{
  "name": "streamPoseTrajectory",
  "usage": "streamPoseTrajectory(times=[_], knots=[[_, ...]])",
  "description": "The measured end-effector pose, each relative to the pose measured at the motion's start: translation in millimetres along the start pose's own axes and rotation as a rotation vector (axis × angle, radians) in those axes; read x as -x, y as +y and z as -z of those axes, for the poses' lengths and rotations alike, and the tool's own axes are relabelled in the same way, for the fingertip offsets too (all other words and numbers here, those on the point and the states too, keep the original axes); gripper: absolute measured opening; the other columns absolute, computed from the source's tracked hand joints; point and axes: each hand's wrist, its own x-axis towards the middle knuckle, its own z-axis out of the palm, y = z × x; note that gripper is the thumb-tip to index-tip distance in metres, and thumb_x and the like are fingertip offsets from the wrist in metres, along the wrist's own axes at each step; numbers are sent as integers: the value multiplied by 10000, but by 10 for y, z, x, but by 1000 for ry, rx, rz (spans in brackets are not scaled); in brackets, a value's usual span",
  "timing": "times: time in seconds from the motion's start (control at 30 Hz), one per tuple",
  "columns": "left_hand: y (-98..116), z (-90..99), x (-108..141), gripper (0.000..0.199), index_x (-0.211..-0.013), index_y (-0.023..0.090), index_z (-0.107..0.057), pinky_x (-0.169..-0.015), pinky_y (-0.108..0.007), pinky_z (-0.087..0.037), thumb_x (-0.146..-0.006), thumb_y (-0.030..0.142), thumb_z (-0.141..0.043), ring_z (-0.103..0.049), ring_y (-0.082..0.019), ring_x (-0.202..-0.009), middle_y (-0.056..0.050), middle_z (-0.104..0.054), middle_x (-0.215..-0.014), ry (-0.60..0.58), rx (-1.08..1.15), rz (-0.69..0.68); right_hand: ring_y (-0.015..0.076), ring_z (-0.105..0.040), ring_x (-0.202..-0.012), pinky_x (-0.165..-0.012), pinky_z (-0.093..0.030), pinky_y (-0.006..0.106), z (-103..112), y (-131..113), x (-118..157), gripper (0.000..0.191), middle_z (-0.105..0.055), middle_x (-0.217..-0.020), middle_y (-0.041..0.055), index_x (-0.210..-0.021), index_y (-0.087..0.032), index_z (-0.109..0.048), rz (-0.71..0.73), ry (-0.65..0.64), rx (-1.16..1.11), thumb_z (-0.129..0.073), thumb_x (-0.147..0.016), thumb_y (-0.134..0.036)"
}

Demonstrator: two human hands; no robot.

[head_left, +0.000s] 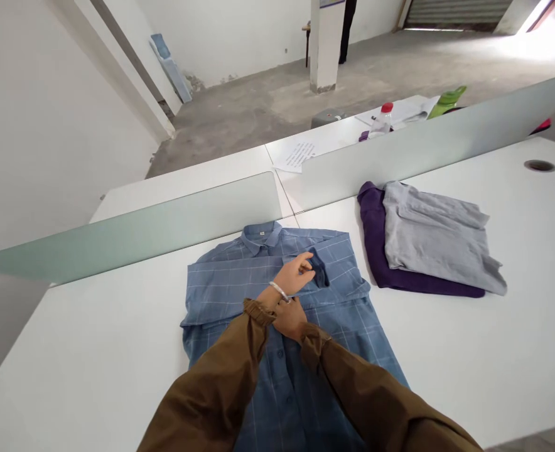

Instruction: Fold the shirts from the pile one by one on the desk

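Observation:
A blue checked shirt (225,282) lies on the white table (131,351), its collar toward the glass divider and both sleeves folded across the chest. My left hand (295,274), with a bracelet at the wrist, is over the upper chest beside the dark cuff (319,269). Its fingers are curled apart, with nothing visible between them. Just below, my right hand (290,317) rests on the shirt front, partly under my left wrist. Its fingertips are hidden, so what they hold cannot be made out.
On the right lie a grey garment (437,232) and a purple garment (374,235) beneath it. A low glass divider (164,226) runs behind the shirt. Beyond it are a printed paper (296,156), a red-capped bottle (382,122) and a green bottle (447,102). A round hole (540,166) is at right.

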Motion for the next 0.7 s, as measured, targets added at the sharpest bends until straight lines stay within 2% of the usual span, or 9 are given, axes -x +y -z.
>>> streamPoseTrajectory(times=[0.07,0.13,0.2,0.27,0.33,0.43,0.53,0.6,0.7], knots=[[-71,187,156,328,-1029,195,-519,-761,-262,-453,-705,242,-512,-563,-123,-811,-23,-609,-903,-11,-45,-10,235,-508,-964,-852,-308,400,13,-7,3,317,-615,-968,92,-983,-205,-604,-5,10,8,-358,-841,-346],[-224,479,329,302,-1027,197,-531,-803,-292,-454,-749,290,-461,-556,-152,-902,-46,-597,-994,72,-187,53,229,-486,-1001,-871,-295,397,19,-9,9,315,-603,-999,94,-1006,-203,-591,3,11,18,-371,-835,-352],[-477,807,519,291,-1008,204,-545,-892,-338,-416,-756,308,-444,-529,-182,-984,-56,-585,-1047,218,-480,143,227,-469,-1020,-880,-290,399,12,-8,18,310,-592,-1021,90,-1018,-205,-579,19,3,15,-385,-828,-356],[-802,1094,736,306,-995,158,-554,-1002,-438,-286,-721,271,-476,-414,-261,-1140,-122,-533,-1128,313,-583,205,229,-460,-1030,-883,-288,410,6,-7,23,309,-586,-1036,86,-1032,-207,-567,24,0,4,-396,-822,-358],[-1137,1287,970,342,-1036,186,-541,-990,-485,-277,-737,331,-462,-348,-288,-1191,-113,-473,-1215,393,-833,344,230,-451,-1045,-888,-286,419,35,-9,19,309,-578,-1058,84,-1041,-206,-559,14,-8,-12,-416,-812,-354],[-1523,1377,1276,423,-1132,225,-489,-951,-556,-272,-779,433,-382,-290,-320,-1219,-92,-410,-1287,421,-967,559,205,-483,-1007,-872,-322,380,221,1,-5,281,-592,-1034,65,-986,-198,-589,-28,-85,-116,-444,-799,-349],[-1693,1324,1426,501,-1228,227,-406,-953,-539,-275,-805,472,-297,-265,-318,-1229,-88,-356,-1331,436,-949,615,136,-557,-822,-753,-400,265,550,80,-21,293,-631,-886,12,-908,-202,-622,-29,-221,-372,-384,-834,-357],[-1722,1276,1446,528,-1262,209,-367,-959,-538,-263,-817,469,-254,-241,-321,-1236,-92,-321,-1354,444,-936,616,127,-563,-820,-744,-414,246,733,200,-7,332,-627,-925,19,-999,-198,-595,-43,-138,-421,-345,-854,-361],[-1724,1230,1430,538,-1275,197,-351,-962,-542,-244,-827,463,-217,-219,-317,-1240,-96,-313,-1358,455,-929,598,208,-440,-1106,-931,-330,368,780,477,44,419,-503,-1200,95,-1198,-175,-468,-141,137,-173,-380,-842,-378]])
